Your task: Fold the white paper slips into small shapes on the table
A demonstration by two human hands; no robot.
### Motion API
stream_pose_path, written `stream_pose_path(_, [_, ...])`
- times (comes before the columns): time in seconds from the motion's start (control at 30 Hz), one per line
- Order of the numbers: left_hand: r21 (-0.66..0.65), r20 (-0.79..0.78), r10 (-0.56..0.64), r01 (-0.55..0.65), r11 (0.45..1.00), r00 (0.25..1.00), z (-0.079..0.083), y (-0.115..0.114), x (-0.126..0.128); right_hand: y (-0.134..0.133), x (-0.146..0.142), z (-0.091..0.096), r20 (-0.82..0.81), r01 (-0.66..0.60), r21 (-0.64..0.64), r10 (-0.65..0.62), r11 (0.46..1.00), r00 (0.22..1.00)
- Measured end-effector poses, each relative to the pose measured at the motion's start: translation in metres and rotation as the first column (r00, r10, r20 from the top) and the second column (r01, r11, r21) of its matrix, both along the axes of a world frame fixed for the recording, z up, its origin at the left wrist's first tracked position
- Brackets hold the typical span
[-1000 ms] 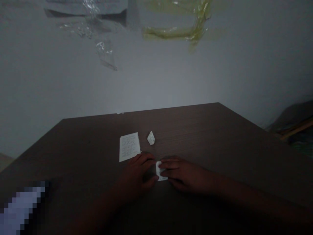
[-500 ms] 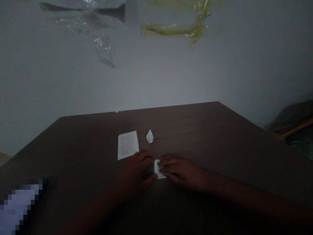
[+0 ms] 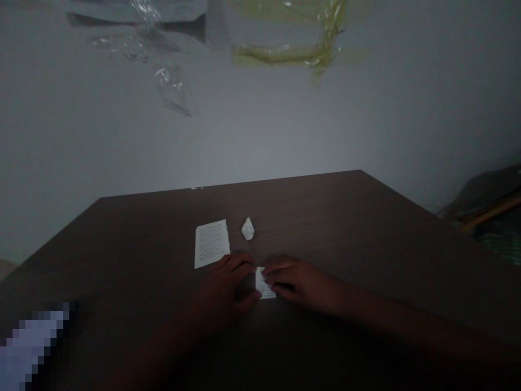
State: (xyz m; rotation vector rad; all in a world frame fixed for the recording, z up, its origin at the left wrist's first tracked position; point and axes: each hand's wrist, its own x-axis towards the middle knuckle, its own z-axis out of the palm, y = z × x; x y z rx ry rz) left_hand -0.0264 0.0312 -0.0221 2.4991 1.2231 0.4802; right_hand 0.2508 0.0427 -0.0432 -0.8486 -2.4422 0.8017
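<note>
A small piece of printed paper (image 3: 266, 290) lies on the table between my hands. My left hand (image 3: 226, 285) curves beside its left edge, thumb near the lower corner and fingers near the upper one, with a wide gap between them. From the right, my right hand (image 3: 299, 282) presses its bent fingers onto the paper, covering its right part. Just past my left fingers is a larger printed sheet (image 3: 211, 244), seemingly in a thin stack. Beyond the hands sits a small white folded paper piece (image 3: 248, 229) with pointed ends.
The dark brown table (image 3: 309, 212) meets a pale wall (image 3: 285, 125) at its far edge. Strips of clear and yellowish tape (image 3: 280, 56) cling to the wall. A blurred-out pale patch (image 3: 32, 342) is at the lower left. Dark items (image 3: 492, 195) stand beyond the table's right side.
My right fingers have shifted slightly on the small paper, showing a bit more of its print near the lower edge. The view has tilted a little; the other papers have not moved.
</note>
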Motion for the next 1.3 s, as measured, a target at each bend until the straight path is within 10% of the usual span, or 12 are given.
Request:
stream_pose_path(0.5, [0.153,0.069,-0.1,0.088,0.984,0.993,-0.019,0.002,-0.013,-0.003,0.002,0.009,0.072,-0.011,-0.046,0.014,0.999,0.997])
stream_pose_path(1.3, [-0.036,0.023,-0.047,0.048,0.998,0.999,-0.008,0.003,-0.002,0.002,-0.002,0.006,0.01,0.081,0.142,-0.084,0.986,0.996])
